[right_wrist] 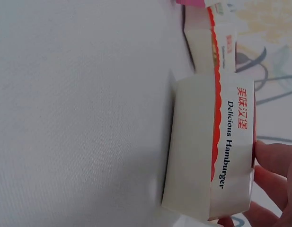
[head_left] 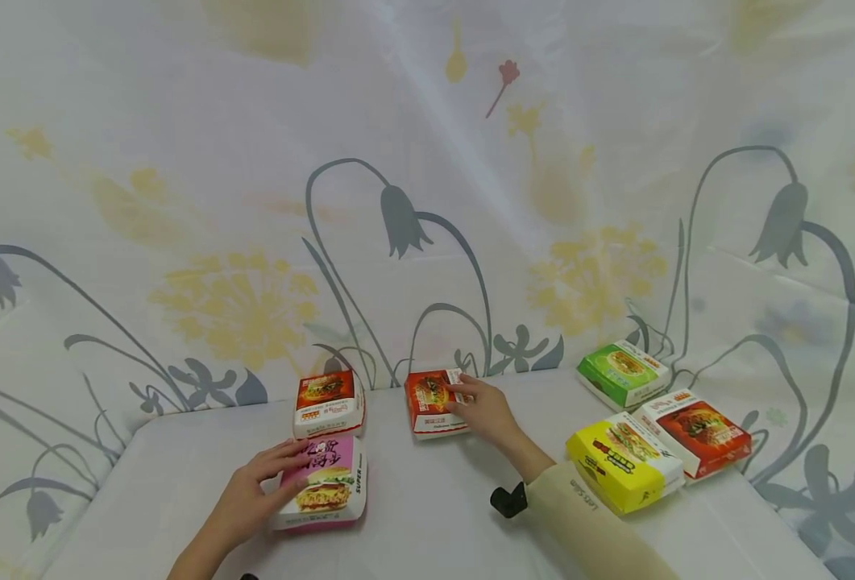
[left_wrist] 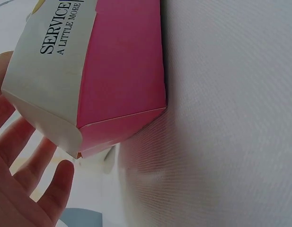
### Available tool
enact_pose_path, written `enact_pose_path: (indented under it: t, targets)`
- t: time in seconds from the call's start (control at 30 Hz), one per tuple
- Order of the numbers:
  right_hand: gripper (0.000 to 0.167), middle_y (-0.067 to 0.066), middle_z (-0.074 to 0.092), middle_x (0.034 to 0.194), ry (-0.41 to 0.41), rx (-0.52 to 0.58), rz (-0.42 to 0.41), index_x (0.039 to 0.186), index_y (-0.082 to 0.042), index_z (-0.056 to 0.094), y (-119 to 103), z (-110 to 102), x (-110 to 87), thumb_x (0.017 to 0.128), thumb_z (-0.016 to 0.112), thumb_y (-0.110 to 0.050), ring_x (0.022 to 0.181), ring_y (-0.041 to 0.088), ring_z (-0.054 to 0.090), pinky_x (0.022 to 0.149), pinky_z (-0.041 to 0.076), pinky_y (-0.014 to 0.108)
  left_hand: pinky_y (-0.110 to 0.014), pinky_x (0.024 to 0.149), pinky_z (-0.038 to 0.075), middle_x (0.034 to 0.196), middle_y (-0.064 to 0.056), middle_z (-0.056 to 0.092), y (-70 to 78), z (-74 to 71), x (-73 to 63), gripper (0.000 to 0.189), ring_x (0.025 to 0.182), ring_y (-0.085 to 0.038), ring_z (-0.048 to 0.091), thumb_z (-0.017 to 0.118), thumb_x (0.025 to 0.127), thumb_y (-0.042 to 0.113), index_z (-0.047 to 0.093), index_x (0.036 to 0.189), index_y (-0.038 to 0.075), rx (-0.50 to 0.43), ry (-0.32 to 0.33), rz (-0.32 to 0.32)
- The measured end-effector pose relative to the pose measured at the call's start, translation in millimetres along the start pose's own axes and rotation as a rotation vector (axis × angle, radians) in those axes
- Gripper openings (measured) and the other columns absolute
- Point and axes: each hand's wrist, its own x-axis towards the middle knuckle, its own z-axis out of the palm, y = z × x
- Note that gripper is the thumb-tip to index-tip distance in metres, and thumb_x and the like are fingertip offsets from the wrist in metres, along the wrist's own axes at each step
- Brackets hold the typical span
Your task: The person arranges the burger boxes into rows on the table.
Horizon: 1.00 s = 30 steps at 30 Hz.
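In the head view my left hand (head_left: 256, 491) lies over the left side of a pink and white burger box (head_left: 321, 487). Its fingers are spread and mostly straight beside that carton in the left wrist view. My right hand (head_left: 485, 411) touches the top and right side of a red and white burger box (head_left: 436, 415) with loosely bent fingers. "Delicious Hamburger" is printed on this box's front, seen in the right wrist view, where a fingertip (right_wrist: 271, 158) meets the top edge. Both boxes sit flat on the white surface. Some right fingertips are hidden behind the carton.
Another red and white box (head_left: 329, 403) stands just behind the pink one. To the right are a green box (head_left: 624, 374), a yellow box (head_left: 624, 463) and a third red box (head_left: 699, 435), the last two touching. A flower-printed curtain (head_left: 427, 201) borders the table (head_left: 427, 515).
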Motion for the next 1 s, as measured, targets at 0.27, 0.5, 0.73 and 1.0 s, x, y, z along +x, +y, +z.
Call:
enact_pose_path:
  t: [0.27, 0.5, 0.73, 1.0]
  targets:
    - [0.035, 0.018, 0.052, 0.145, 0.006, 0.009, -0.008, 0.123, -0.001, 0.069, -0.9, 0.7, -1.7, 0.091, 0.07, -0.013, 0.137, 0.042, 0.042, 0.109, 0.034, 0.058, -0.062, 0.103, 0.039, 0.138, -0.003, 0.06, 1.0, -1.2, 1.5, 0.034, 0.135, -0.035, 0.046, 0.076, 0.088, 0.036, 0.075, 0.118, 0.018, 0.004, -0.021, -0.01]
    - [0.035, 0.017, 0.052, 0.145, -0.001, 0.029, -0.027, 0.124, -0.002, 0.069, 1.6, 2.6, 0.3, 0.09, 0.065, -0.009, 0.137, 0.041, 0.042, 0.109, 0.034, 0.057, -0.063, 0.103, 0.039, 0.135, -0.002, 0.063, 1.0, -2.3, 1.8, 0.03, 0.133, -0.035, 0.048, 0.077, 0.088, 0.032, 0.076, 0.115, 0.019, -0.003, -0.003, 0.04]
    - [0.034, 0.018, 0.051, 0.145, 0.005, 0.035, -0.045, 0.122, 0.0, 0.07, 2.4, 4.6, 0.7, 0.09, 0.069, -0.008, 0.136, 0.041, 0.042, 0.11, 0.034, 0.056, -0.062, 0.103, 0.039, 0.134, -0.002, 0.063, 2.1, -2.7, 0.3, 0.029, 0.132, -0.035, 0.049, 0.078, 0.087, 0.03, 0.076, 0.114, 0.02, 0.01, 0.007, 0.077]
    - [0.035, 0.013, 0.049, 0.148, -0.01, 0.052, -0.001, 0.124, -0.004, 0.07, 3.0, 9.8, 5.1, 0.091, 0.074, -0.015, 0.14, 0.037, 0.039, 0.111, 0.034, 0.052, -0.06, 0.097, 0.045, 0.131, 0.0, 0.065, 10.8, -12.2, 10.0, 0.026, 0.126, -0.032, 0.055, 0.076, 0.089, 0.019, 0.075, 0.115, 0.015, 0.028, 0.048, 0.168]
